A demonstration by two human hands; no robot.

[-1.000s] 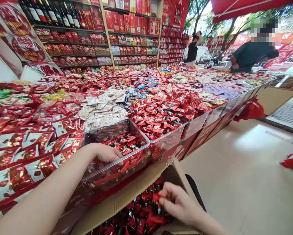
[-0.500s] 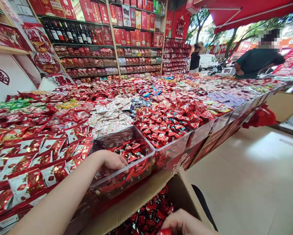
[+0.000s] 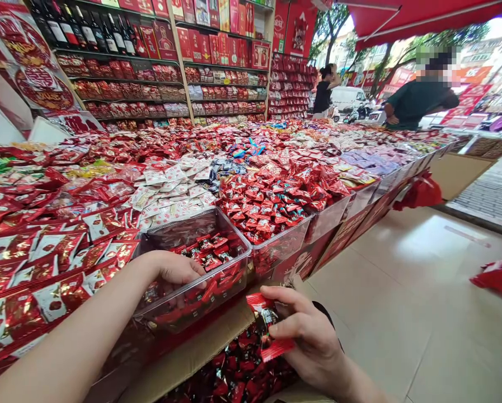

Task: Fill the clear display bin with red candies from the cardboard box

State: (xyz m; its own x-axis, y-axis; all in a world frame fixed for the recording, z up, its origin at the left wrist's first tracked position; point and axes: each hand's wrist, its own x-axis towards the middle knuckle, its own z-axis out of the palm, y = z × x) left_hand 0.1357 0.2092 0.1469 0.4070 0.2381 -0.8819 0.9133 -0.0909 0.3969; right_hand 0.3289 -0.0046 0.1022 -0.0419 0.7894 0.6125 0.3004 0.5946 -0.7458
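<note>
My right hand pinches a candy in a red and black twisted-end wrapper between thumb and fingers. It is held up over an open cardboard box full of similar wrapped candies. My left hand reaches down into a clear plastic bin, near its front rim. Red and black wrapped candies partly fill that bin. The left fingers show only dimly through the front wall, and whether they hold a candy is hidden.
Right of the bin, a bin heaped with red wrapped sweets adjoins it. White packets lie behind, red-and-white packets to the left. Tiled floor runs along the right. Two people stand beyond the display, one in a dark green shirt.
My right hand has risen from low in the cardboard box, bringing up one wrapped candy. My left hand stays in the bin. The whole view has shifted slightly, and red material now shows at the right edge.
</note>
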